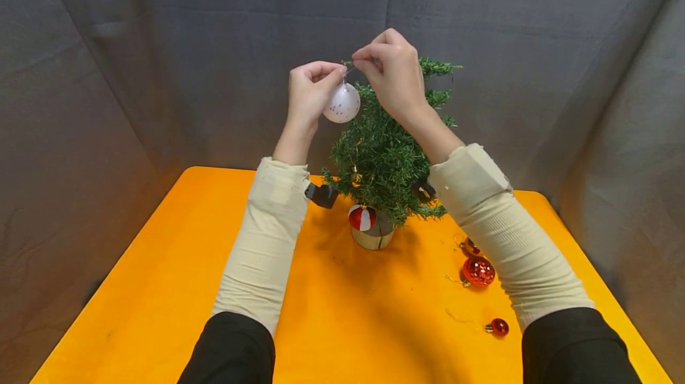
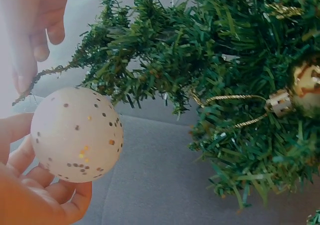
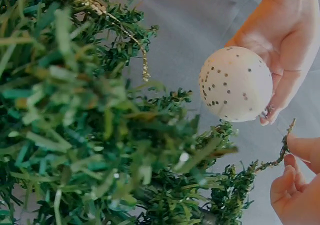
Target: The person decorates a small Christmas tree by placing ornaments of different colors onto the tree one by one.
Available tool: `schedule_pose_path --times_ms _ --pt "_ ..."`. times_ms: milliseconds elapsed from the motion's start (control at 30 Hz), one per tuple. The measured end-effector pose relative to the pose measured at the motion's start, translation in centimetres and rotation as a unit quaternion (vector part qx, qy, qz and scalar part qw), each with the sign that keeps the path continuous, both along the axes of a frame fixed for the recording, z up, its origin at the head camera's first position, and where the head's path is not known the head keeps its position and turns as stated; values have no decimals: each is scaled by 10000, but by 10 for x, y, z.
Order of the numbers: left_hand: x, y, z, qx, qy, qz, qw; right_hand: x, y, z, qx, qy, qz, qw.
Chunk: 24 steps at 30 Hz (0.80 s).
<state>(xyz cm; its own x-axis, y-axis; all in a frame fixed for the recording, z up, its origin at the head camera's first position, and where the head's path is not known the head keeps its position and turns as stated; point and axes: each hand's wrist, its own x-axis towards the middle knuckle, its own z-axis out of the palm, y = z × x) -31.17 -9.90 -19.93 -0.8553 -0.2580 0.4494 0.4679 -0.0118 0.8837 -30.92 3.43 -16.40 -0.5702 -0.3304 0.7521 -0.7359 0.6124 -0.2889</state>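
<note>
In the head view my left hand pinches a white ball ornament with small dark dots by its top. The ornament hangs below those fingertips, just beside a thin bare branch tip. My right hand is raised on the other side, thumb and forefinger pinched at the branch tip. A fine thread runs between the two hands near the ornament's top; whether the right fingers also hold it I cannot tell. Behind them stands a small green Christmas tree.
A red-and-white ball and a gold ornament hang on the tree, whose wooden base stands on the orange table. Red ornaments with gold strings lie at the right, near my right forearm. Grey cloth surrounds the table.
</note>
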Motion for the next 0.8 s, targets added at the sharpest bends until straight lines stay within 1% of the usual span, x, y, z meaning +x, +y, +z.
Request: schedule_pose_path --times_ms 167,300,400,567,800 --pt "-1 -1 -5 -69 -167 -115 9998 -2 2 -4 40 -38 121 9999" --pt "-2 -1 -10 -217 -200 -211 9993 -3 3 -7 64 -30 248 9997" --pt "-2 -1 -12 -311 -144 -237 9991 -3 4 -7 71 19 326 9994" --pt "-2 -1 -12 -328 -89 -217 9992 -4 5 -7 97 34 379 9992" --pt "3 -1 -13 -298 38 -143 9994 -4 7 -8 148 45 397 9991"
